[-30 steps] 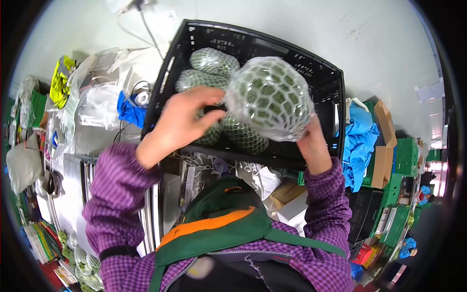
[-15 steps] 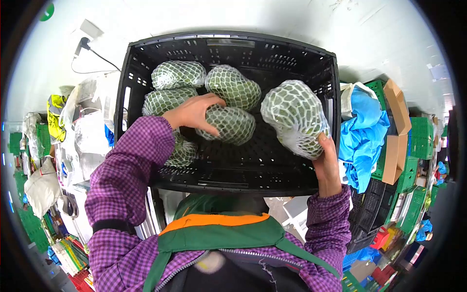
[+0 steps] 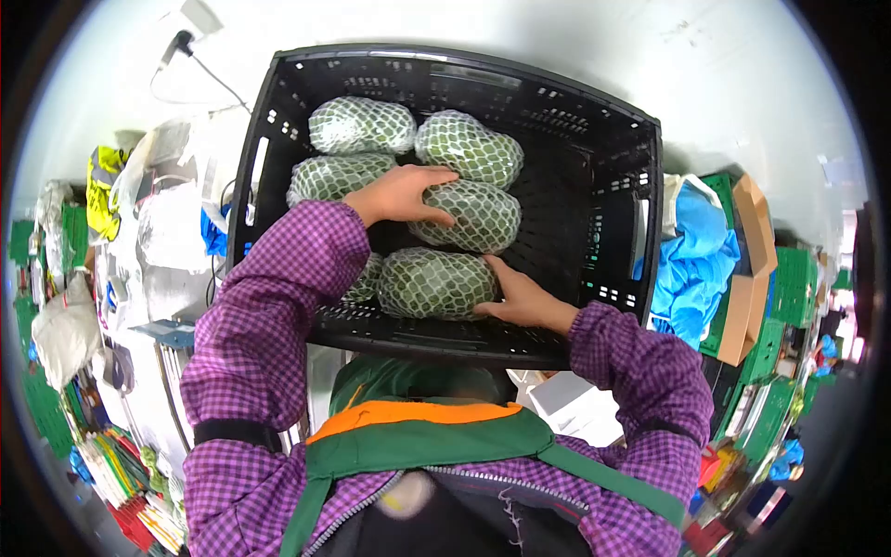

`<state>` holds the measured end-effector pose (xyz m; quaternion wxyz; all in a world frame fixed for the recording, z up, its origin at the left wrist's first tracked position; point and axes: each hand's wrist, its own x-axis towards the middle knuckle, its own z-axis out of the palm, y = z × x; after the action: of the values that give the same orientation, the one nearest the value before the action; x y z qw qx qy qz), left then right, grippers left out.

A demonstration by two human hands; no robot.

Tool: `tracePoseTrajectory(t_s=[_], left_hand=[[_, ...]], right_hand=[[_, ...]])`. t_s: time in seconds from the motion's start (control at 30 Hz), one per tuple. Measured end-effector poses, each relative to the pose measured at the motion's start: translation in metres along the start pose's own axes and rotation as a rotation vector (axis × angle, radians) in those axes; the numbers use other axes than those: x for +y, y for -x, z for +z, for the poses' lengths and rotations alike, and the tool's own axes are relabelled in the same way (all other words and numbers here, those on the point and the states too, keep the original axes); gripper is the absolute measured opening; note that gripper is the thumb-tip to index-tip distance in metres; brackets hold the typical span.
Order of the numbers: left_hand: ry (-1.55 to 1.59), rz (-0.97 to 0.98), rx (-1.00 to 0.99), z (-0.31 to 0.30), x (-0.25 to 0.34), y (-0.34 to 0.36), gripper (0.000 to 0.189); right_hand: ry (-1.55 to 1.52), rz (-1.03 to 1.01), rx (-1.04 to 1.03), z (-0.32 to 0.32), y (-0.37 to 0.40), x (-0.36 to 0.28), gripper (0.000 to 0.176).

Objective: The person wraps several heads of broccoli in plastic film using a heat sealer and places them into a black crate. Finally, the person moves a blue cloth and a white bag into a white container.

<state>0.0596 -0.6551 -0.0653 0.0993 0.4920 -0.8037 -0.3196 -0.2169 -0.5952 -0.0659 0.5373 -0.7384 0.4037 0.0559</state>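
We have right hand [image 3: 522, 302], fingers open, at 3 o'clock of near fruit [image 3: 432, 283], axis 9–3; left hand [image 3: 401, 195] splayed on mid fruit [image 3: 475, 218].

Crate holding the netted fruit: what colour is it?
The crate is black, clearest in the head view.

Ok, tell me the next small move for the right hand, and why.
Probably lift the right hand off the nearest netted fruit and draw it out: that fruit lies on the black crate floor against its neighbours, the fingers only rest flat on its side, and the left hand rests on the middle fruit.
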Motion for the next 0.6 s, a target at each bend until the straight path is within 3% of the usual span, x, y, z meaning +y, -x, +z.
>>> tracePoseTrajectory(t_s=[0.07, 0.1, 0.17, 0.23, 0.3, 0.33, 0.37, 0.4, 0.43, 0.47, 0.5, 0.53, 0.57, 0.6], left_hand=[[-0.052, -0.013, 0.028, 0.004, 0.001, 0.009, 0.075], [-0.115, -0.006, 0.048, 0.003, 0.001, 0.011, 0.073], [-0.160, -0.044, 0.047, -0.017, 0.022, 0.028, 0.066], [-0.144, -0.064, -0.199, -0.043, 0.052, 0.048, 0.060], [-0.113, 0.099, -0.108, -0.045, 0.070, 0.080, 0.059], [-0.040, 0.175, -0.066, -0.047, 0.081, 0.096, 0.058], [0.009, 0.197, -0.044, -0.049, 0.095, 0.111, 0.057], [0.043, 0.215, 0.017, -0.048, 0.108, 0.128, 0.052], [0.058, 0.245, 0.099, -0.050, 0.120, 0.145, 0.049], [0.062, 0.263, 0.197, -0.047, 0.126, 0.163, 0.044], [0.049, 0.248, 0.278, -0.048, 0.132, 0.185, 0.041], [0.071, 0.240, 0.398, -0.043, 0.133, 0.207, 0.038], [0.054, 0.208, 0.550, -0.033, 0.131, 0.231, 0.038], [0.073, 0.122, 0.684, -0.026, 0.129, 0.256, 0.038]], right_hand=[[0.066, 0.043, -0.164, -0.020, 0.006, -0.007, 0.085], [0.020, 0.018, -0.141, -0.029, 0.006, -0.001, 0.077], [-0.053, 0.195, -0.159, -0.062, -0.004, -0.012, 0.066], [0.076, 0.142, 0.103, -0.082, -0.020, 0.005, 0.060], [-0.017, 0.081, 0.357, -0.092, -0.033, 0.005, 0.056], [-0.024, -0.022, 0.344, -0.100, -0.055, 0.025, 0.054], [-0.320, -0.032, 0.353, -0.102, -0.072, 0.029, 0.043], [-0.244, 0.011, 0.311, -0.114, -0.087, 0.027, 0.022], [0.017, -0.027, 0.293, -0.125, -0.099, 0.026, 0.021], [0.356, -0.022, 0.271, -0.134, -0.105, 0.011, 0.033], [0.699, -0.313, 0.292, -0.155, -0.124, 0.040, 0.037], [0.894, -0.386, 0.341, -0.163, -0.126, 0.027, 0.036], [0.989, -0.339, 0.361, -0.159, -0.123, -0.006, 0.037], [0.772, -0.324, 0.426, -0.160, -0.134, -0.020, 0.035]])
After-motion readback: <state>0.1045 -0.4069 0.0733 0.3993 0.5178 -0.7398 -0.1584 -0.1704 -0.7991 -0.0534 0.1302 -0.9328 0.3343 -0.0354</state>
